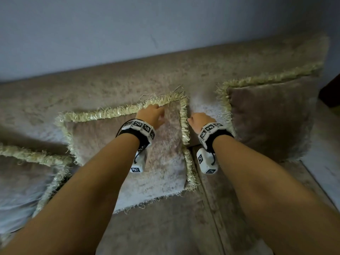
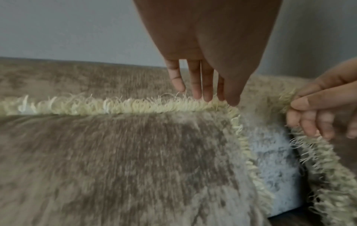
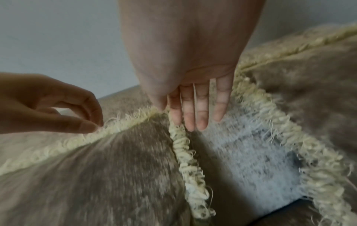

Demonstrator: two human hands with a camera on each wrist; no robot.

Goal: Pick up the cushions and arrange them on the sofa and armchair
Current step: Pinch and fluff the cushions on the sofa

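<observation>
A beige cushion with pale yellow fringe, the middle cushion (image 1: 161, 162) (image 2: 115, 152) (image 3: 96, 168), leans on the sofa (image 1: 110, 83) backrest. My left hand (image 1: 158, 109) (image 2: 216, 100) (image 3: 96, 125) pinches its top fringe near the upper right corner, fingers behind and thumb in front. My right hand (image 1: 191, 119) (image 3: 185, 120) (image 2: 301, 119) is at the same cushion's right fringe just below that corner. Its fingers are straight, and the thumb tip touches the fringe. A matching right cushion (image 1: 272, 116) (image 3: 309, 91) stands propped further right. A left cushion (image 1: 22, 181) lies at the left edge.
A grey wall (image 1: 128, 24) rises behind the sofa. A strip of pale backrest (image 1: 206, 107) shows between the middle and right cushions. Bare seat (image 1: 165, 227) lies in front of the cushions. Something dark (image 1: 331, 92) stands past the sofa's right end.
</observation>
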